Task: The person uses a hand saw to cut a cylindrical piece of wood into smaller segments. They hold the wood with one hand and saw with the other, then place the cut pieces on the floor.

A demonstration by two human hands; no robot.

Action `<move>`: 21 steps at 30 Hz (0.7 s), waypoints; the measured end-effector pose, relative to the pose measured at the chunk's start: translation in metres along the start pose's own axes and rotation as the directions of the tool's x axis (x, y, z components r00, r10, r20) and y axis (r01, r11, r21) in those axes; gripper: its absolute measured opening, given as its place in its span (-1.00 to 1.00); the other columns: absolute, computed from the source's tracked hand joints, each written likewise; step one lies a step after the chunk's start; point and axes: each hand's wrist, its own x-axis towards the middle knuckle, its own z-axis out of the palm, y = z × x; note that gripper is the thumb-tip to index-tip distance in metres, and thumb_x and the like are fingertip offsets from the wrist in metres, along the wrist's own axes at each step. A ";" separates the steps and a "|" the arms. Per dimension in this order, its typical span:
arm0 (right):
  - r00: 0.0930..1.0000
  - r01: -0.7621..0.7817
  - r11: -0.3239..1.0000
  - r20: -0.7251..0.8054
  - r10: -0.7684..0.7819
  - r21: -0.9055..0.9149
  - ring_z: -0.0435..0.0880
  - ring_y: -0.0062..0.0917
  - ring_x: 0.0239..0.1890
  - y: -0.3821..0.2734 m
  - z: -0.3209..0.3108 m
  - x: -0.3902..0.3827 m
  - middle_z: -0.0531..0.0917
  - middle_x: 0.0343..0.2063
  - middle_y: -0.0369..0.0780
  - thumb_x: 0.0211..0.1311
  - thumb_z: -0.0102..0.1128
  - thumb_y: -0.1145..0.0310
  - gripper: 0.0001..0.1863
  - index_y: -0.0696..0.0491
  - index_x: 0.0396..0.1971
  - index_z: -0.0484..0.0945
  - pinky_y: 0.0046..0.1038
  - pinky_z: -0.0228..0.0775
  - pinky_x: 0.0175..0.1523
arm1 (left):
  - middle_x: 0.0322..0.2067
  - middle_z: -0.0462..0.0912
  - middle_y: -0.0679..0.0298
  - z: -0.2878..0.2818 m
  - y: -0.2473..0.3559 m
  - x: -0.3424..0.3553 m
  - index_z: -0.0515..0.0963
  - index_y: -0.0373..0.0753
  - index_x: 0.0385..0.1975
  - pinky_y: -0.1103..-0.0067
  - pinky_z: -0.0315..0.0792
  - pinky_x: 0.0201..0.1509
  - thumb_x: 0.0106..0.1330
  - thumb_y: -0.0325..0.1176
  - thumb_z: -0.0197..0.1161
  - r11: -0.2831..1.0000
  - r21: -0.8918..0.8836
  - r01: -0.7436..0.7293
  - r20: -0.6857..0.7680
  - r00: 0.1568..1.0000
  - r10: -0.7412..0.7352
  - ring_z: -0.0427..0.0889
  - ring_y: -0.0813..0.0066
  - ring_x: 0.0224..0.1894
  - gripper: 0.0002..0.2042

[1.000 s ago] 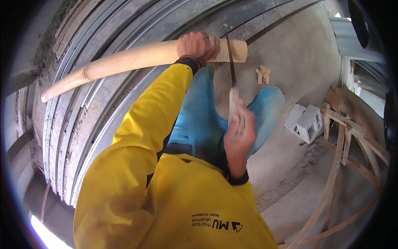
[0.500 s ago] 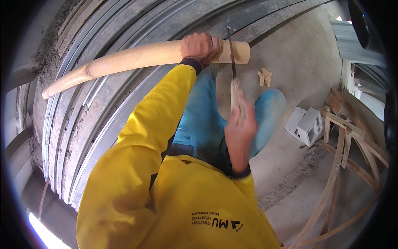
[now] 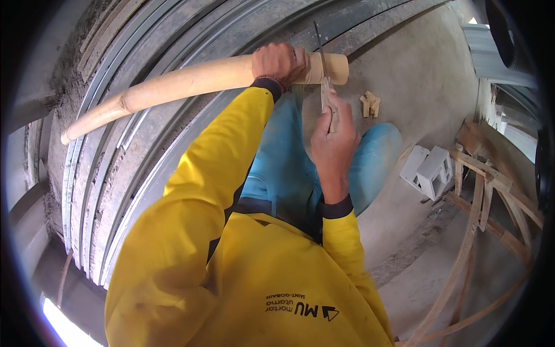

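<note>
A thick, pale bamboo pole (image 3: pixel 191 82) lies across the metal lengths, its right end reaching past my legs. My left hand (image 3: pixel 279 63) is wrapped over the pole near that end, pressing on it. In my right hand (image 3: pixel 335 136) is the wooden handle of a hand saw (image 3: pixel 321 53), the fingers closed round it. The dark, narrow blade crosses the bamboo just right of my left hand, touching its top. Its tip sticks out beyond the far side. How deep the blade sits in the bamboo I cannot tell.
Long grey metal profiles (image 3: pixel 144 63) run along the floor on the left. Small cut bamboo pieces (image 3: pixel 370 104) lie beyond my right knee. A light grey hollow block (image 3: pixel 433 173) and a wooden frame (image 3: pixel 477 199) stand on the right.
My right hand has pushed the saw away from me, so the handle is now close to the bamboo. My left hand and the pole stay in nearly the same place.
</note>
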 end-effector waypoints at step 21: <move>0.993 0.037 0.989 -0.112 -0.021 0.144 0.74 0.06 -0.09 0.018 0.008 0.012 0.74 -0.11 0.04 0.42 0.12 0.54 -0.71 0.10 0.10 0.57 -0.15 0.59 -0.07 | -0.12 0.69 -0.07 -0.022 -0.041 -0.006 0.48 -0.36 0.13 0.19 0.56 0.11 0.02 0.22 0.50 0.847 0.040 -0.529 0.209 0.834 0.511 0.72 -0.08 -0.02 -0.16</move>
